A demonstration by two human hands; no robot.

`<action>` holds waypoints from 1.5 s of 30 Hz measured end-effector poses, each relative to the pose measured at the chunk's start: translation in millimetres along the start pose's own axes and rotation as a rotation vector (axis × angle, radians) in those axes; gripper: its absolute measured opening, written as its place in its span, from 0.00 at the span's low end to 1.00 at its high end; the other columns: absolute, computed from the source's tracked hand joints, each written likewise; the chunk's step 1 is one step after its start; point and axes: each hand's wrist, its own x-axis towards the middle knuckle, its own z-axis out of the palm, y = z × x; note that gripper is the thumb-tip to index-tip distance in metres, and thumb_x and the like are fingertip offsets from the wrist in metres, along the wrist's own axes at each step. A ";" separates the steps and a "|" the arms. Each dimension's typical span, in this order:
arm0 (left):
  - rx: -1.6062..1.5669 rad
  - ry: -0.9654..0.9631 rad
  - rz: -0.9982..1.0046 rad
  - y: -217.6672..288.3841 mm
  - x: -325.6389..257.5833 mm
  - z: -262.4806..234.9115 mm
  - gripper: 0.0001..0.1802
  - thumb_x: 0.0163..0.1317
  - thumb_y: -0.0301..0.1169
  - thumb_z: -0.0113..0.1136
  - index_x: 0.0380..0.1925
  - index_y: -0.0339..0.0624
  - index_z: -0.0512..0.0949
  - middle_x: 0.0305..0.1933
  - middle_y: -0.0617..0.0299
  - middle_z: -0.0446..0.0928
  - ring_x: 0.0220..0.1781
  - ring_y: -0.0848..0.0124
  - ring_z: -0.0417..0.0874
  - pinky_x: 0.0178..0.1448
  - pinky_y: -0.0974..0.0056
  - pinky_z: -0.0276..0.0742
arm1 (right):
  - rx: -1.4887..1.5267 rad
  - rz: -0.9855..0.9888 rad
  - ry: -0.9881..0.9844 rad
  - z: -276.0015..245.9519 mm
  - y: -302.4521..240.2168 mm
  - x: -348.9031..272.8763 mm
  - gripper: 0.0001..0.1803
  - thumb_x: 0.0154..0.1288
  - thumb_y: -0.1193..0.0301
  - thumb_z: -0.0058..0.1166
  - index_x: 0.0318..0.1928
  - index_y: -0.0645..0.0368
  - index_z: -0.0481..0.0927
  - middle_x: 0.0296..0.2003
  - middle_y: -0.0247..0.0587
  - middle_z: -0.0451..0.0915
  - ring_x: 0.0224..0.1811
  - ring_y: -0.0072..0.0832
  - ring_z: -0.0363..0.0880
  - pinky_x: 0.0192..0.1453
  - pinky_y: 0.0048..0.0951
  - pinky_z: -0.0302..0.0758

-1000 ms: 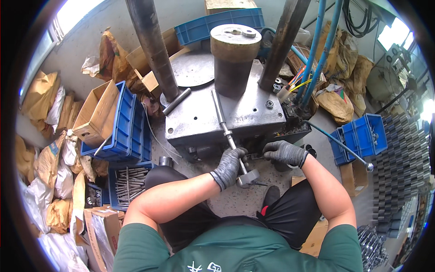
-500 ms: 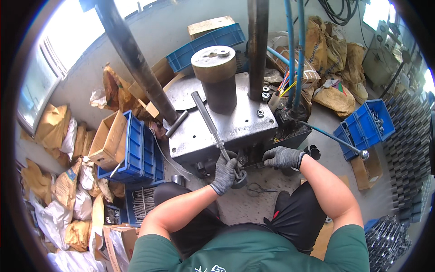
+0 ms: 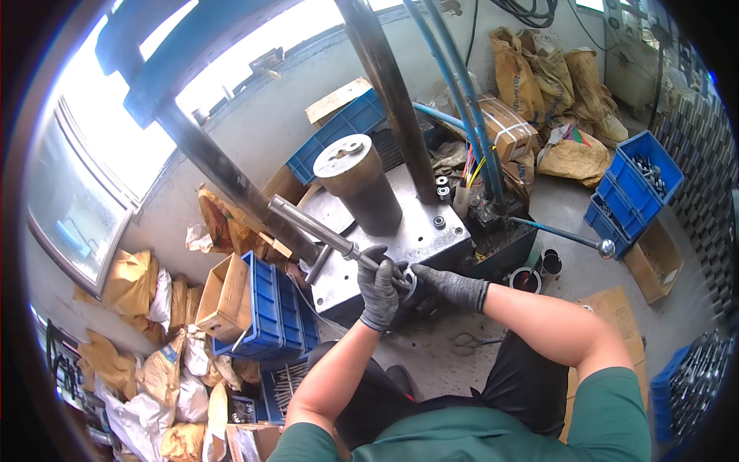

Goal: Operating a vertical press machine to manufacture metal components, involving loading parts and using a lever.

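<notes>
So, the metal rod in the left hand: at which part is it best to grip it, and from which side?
I would wrap the thick upper section of the metal rod, coming from above, where nothing covers it. It is straight, looks round, and slants toward the upper left, bare beyond the left hand. Lower down, the right hand crowds it.

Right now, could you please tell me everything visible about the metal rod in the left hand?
The metal rod is grey and shiny, its thicker far section stepping down to a slimmer shaft. It slants toward the picture's upper left. The gloved left hand grips the slimmer part; the right hand is at the round near end, partly hidden.
</notes>
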 end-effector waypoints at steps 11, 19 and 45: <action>0.238 -0.243 -0.169 13.1 7.9 9.5 0.16 0.79 0.40 0.58 0.56 0.42 0.78 0.55 0.63 0.79 0.50 0.77 0.77 0.59 0.67 0.75 | 0.894 -0.324 -0.153 19.0 1.1 19.3 0.24 0.79 0.48 0.46 0.58 0.53 0.78 0.52 0.46 0.84 0.55 0.39 0.81 0.65 0.42 0.76; 0.194 -0.175 0.109 47.4 38.6 -6.8 0.15 0.77 0.39 0.61 0.54 0.41 0.75 0.63 0.57 0.77 0.50 0.73 0.82 0.56 0.65 0.80 | 0.240 -0.290 -0.290 -9.9 -9.1 8.0 0.46 0.70 0.31 0.50 0.72 0.57 0.72 0.53 0.51 0.84 0.51 0.42 0.83 0.58 0.48 0.80; 0.708 0.173 0.130 79.1 305.9 -13.5 0.07 0.71 0.26 0.66 0.37 0.43 0.75 0.28 0.65 0.76 0.28 0.75 0.77 0.34 0.66 0.78 | -0.353 -0.179 -0.086 -45.5 17.2 -16.7 0.56 0.73 0.49 0.63 0.83 0.64 0.43 0.37 0.33 0.80 0.34 0.20 0.77 0.39 0.23 0.77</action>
